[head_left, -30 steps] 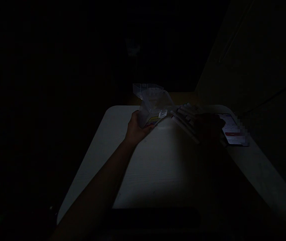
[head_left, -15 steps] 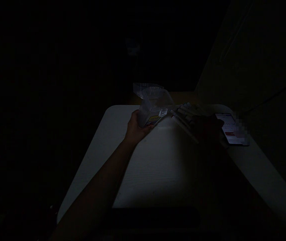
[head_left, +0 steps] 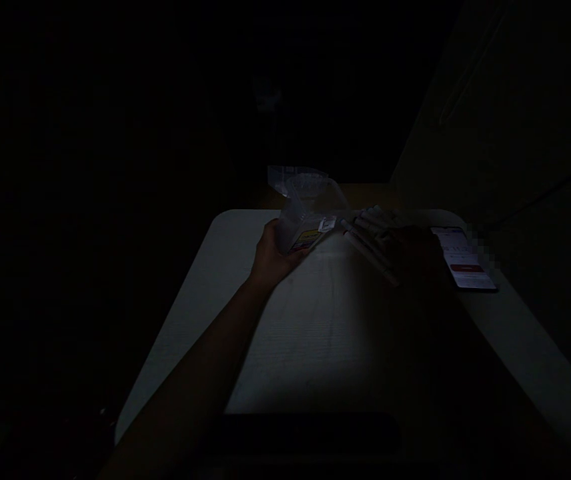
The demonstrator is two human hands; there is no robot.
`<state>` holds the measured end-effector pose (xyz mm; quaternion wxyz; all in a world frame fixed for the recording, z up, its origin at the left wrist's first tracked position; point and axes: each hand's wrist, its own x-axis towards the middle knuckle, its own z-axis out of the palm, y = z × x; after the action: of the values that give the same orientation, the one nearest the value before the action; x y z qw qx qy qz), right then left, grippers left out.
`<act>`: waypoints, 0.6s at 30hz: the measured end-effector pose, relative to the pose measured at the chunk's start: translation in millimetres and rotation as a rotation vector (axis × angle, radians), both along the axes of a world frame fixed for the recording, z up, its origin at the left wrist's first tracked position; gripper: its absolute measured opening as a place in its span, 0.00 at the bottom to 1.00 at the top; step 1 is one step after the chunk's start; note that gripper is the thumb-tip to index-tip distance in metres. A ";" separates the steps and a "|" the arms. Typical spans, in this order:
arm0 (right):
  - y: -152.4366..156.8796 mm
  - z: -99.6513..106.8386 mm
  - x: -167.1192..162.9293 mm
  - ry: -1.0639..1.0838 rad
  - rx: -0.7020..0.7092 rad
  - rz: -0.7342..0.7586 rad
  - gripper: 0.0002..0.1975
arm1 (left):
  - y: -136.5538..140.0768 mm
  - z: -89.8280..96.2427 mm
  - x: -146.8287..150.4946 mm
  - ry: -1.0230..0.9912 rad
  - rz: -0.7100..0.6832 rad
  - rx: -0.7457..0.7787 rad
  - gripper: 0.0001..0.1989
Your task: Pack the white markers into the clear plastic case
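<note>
Very little light falls on the scene. My left hand (head_left: pixel 269 259) is wrapped round the lower side of a clear plastic box (head_left: pixel 298 217), which is tilted with its open mouth toward the far right. A yellow label (head_left: pixel 309 239) and a clear clasp (head_left: pixel 326 224) show on the box. Just right of it, several white markers (head_left: pixel 368 247) with coloured ends lie fanned together. My right hand (head_left: pixel 413 253) is at their near ends, deep in shadow. Its fingers are too dark to show whether they grip the markers.
A lit phone (head_left: pixel 465 263) lies on the white table (head_left: pixel 300 327), right of my right hand. The box's clear lid (head_left: pixel 290 177) stands out behind it. A dark cable (head_left: pixel 540 197) runs along the wall at right.
My right hand has drawn slightly left, off the phone's edge, and the phone screen shows more fully. The markers have shifted a little. My left hand and the box are nearly still.
</note>
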<state>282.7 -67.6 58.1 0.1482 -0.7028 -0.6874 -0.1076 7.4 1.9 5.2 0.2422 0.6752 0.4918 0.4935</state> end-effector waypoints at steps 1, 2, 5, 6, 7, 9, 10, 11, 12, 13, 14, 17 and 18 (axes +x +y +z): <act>-1.7 3.0 -1.7 0.013 0.009 -0.011 0.20 | 0.3 -0.4 0.0 0.005 0.003 0.004 0.40; -3.9 6.6 -3.4 0.034 0.032 -0.019 0.20 | 0.6 -0.6 0.1 0.008 0.006 0.006 0.40; -13.7 19.6 -7.0 0.110 0.208 0.001 0.22 | 0.8 -0.3 0.7 -0.004 -0.004 0.003 0.39; -17.6 24.3 -7.1 0.120 0.292 0.019 0.22 | 0.8 0.0 0.8 -0.011 -0.012 -0.002 0.39; -21.6 28.9 -6.7 0.122 0.379 0.038 0.22 | 0.8 0.2 0.9 -0.016 -0.018 -0.007 0.40; -29.2 37.5 -5.2 0.115 0.525 0.063 0.21 | 1.0 0.8 0.8 -0.022 -0.026 -0.008 0.40; -32.4 41.2 -4.3 0.116 0.573 0.062 0.20 | 1.2 1.0 0.6 -0.022 -0.030 -0.004 0.40; -35.0 44.4 -3.4 0.121 0.616 0.057 0.19 | 1.3 1.2 0.4 -0.020 -0.031 0.001 0.40; -36.9 47.0 -2.6 0.133 0.658 0.063 0.18 | 1.4 1.3 0.2 -0.019 -0.031 0.005 0.39; -37.9 48.8 -1.9 0.147 0.700 0.079 0.17 | 1.4 1.4 0.1 -0.018 -0.032 0.007 0.39; -38.2 49.8 -1.1 0.163 0.739 0.098 0.16 | 1.3 1.5 0.0 -0.016 -0.027 0.008 0.39; -35.6 47.5 0.9 0.216 0.813 0.122 0.16 | 0.9 1.0 0.5 -0.002 0.002 0.003 0.39; -33.9 45.0 1.5 0.235 0.817 0.106 0.17 | 0.9 0.6 0.7 -0.001 0.003 0.001 0.39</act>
<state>284.2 -101.4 103.1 0.4971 -0.5576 -0.6017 -0.2828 8.1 2.9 5.8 0.2413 0.6745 0.4924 0.4943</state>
